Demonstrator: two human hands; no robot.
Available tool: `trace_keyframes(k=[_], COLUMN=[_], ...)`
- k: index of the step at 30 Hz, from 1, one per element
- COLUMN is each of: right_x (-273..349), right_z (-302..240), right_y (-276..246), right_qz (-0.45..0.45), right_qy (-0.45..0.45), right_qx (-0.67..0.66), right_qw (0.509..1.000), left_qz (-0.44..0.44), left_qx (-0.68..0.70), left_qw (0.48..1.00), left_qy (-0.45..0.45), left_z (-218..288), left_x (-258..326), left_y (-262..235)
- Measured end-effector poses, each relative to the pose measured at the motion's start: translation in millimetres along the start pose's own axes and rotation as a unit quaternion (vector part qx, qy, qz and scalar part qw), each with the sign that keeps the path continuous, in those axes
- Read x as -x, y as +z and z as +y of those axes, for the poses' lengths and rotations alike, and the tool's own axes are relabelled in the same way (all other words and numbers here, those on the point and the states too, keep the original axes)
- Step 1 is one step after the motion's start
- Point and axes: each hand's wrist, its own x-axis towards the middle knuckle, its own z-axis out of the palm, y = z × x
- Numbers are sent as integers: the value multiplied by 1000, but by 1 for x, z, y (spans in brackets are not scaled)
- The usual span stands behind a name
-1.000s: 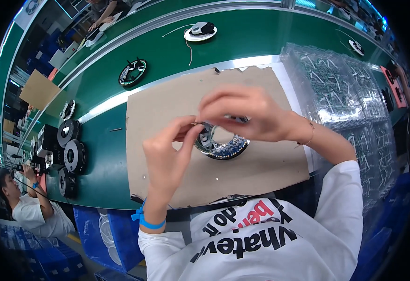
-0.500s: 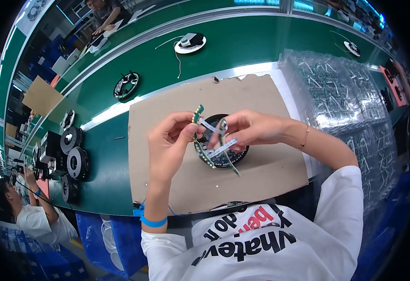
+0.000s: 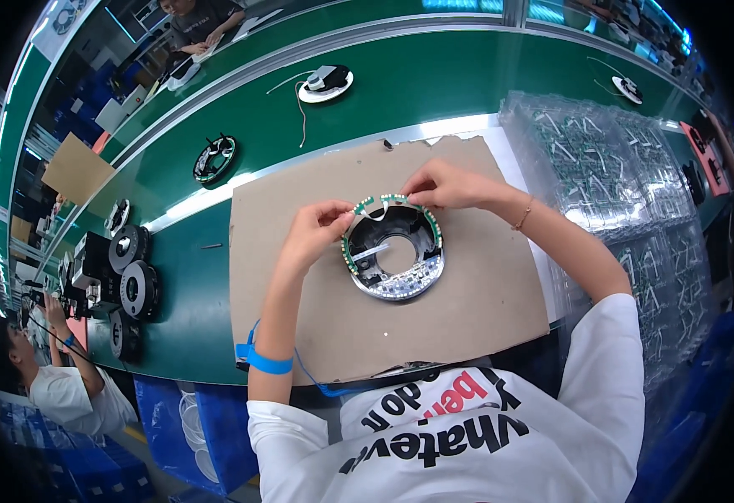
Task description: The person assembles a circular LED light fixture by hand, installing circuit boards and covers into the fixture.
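On the cardboard sheet (image 3: pixel 300 327) lies a round black housing (image 3: pixel 409 220) with a hole in its middle. A curved board full of small parts (image 3: pixel 407 281) fills its near side. My left hand (image 3: pixel 315 233) pinches the upper end of a narrow curved green LED strip (image 3: pixel 346 251) along the housing's left rim. At the far right rim, my right hand (image 3: pixel 444 184) pinches a second curved LED strip (image 3: pixel 434 225). A white ribbon cable (image 3: pixel 375 216) loops between the strips' far ends. Another white ribbon (image 3: pixel 372 252) lies inside the housing.
Clear plastic trays with boards (image 3: pixel 585 168) are stacked to the right. Several black round units (image 3: pixel 138 292) stand at left. Beyond the cardboard, a black ring (image 3: pixel 215 160) and a white disc with a device (image 3: pixel 326 85) sit on the green surface. Other people work at far left and behind.
Both hands have spread apart and moved away from me, bringing the strips from above the housing to its rim. The black ring and white disc have shifted left.
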Motion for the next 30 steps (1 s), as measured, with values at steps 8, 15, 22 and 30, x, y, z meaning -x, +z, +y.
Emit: trace_keyframes(k=[8,15,22,30], right_x=[-2,2,12,11], right_z=[10,7,11,33], right_y=[4,2,-8,-3], right_qz=[-3,-16,-124,-138], right_qy=[-54,-106,-169,-226], right_qx=[48,114,133,231], right_qw=[997,988,969,936], left_qz=[-23,-13,-53,-76], left_qx=[-23,-108,-238,-367], left_qw=[999,991,937,893], left_qy=[3,81,250,250], left_z=[-28,-19,-29,-24], left_x=[-4,7,19,25], left_y=[7,10,0,8])
